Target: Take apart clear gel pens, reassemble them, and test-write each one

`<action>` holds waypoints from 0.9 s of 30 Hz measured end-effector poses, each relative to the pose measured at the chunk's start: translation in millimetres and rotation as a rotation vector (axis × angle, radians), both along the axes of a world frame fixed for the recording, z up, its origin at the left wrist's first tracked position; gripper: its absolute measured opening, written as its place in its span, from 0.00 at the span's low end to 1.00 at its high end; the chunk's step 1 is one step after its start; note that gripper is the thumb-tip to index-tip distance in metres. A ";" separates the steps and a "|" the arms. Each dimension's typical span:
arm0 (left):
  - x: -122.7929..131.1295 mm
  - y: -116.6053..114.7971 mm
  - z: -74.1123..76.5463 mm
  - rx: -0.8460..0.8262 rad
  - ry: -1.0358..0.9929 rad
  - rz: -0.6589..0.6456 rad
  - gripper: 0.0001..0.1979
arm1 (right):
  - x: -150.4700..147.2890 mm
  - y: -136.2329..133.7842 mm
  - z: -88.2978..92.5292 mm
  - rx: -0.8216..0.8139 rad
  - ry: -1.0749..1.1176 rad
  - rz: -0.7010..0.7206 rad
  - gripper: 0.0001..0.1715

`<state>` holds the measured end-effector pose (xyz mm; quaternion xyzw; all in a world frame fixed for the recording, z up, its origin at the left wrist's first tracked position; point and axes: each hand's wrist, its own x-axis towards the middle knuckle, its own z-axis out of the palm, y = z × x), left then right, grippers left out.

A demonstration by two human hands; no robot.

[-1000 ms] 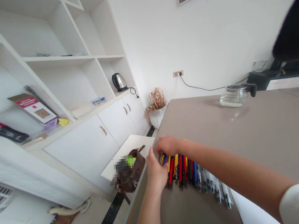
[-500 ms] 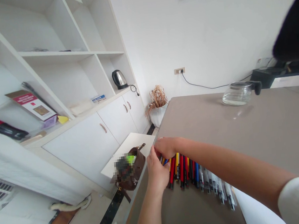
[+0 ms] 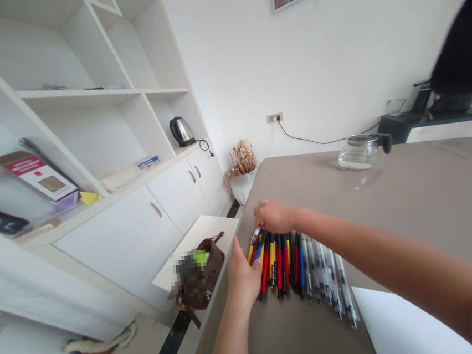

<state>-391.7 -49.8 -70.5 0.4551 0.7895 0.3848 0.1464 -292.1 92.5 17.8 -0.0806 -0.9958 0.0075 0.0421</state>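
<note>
A row of pens lies side by side on the table (image 3: 372, 203): red, yellow, black and blue ones, then several clear pens (image 3: 331, 271) to the right. At the row's left end, my right hand (image 3: 274, 217) has its fingers closed on the far tip of a clear pen (image 3: 255, 234). A blue pen (image 3: 260, 247) lies slanted just beneath, over red and yellow pens. My left hand (image 3: 242, 274) rests at the table's left edge, fingers stretched forward and thumb apart, next to the near ends of the leftmost pens.
A white sheet (image 3: 400, 317) lies right of the pens. Farther back stands a glass pot (image 3: 359, 154) with a dark handle. Beyond the left table edge, a brown bag (image 3: 215, 262) sits on a low white surface. A potted dry plant (image 3: 244, 170) stands past the far left corner.
My right hand has lifted back off the pens, uncovering the clear and blue pens at the left end. My left thumb and fingers have spread apart. The view has shifted slightly right.
</note>
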 end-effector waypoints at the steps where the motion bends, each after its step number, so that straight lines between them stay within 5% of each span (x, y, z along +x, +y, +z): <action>1: 1.4 0.7 -0.1 -0.009 0.014 -0.015 0.33 | 15.7 -2.2 6.1 0.022 0.053 -0.005 0.13; 6: 10.7 3.5 2.7 -0.011 0.112 -0.112 0.23 | 106.6 -32.8 16.2 0.088 0.158 -0.077 0.14; 12: 18.4 4.1 4.5 -0.032 0.103 -0.123 0.23 | 176.4 -66.9 -23.0 -0.022 0.070 -0.237 0.14; 17: 24.9 5.5 9.6 -0.035 0.154 -0.137 0.21 | 187.5 -81.2 -42.4 -0.179 0.152 -0.333 0.21; 27: 36.9 -0.4 16.7 -0.073 0.250 -0.210 0.37 | 166.9 -70.8 -33.8 -0.157 0.274 -0.249 0.16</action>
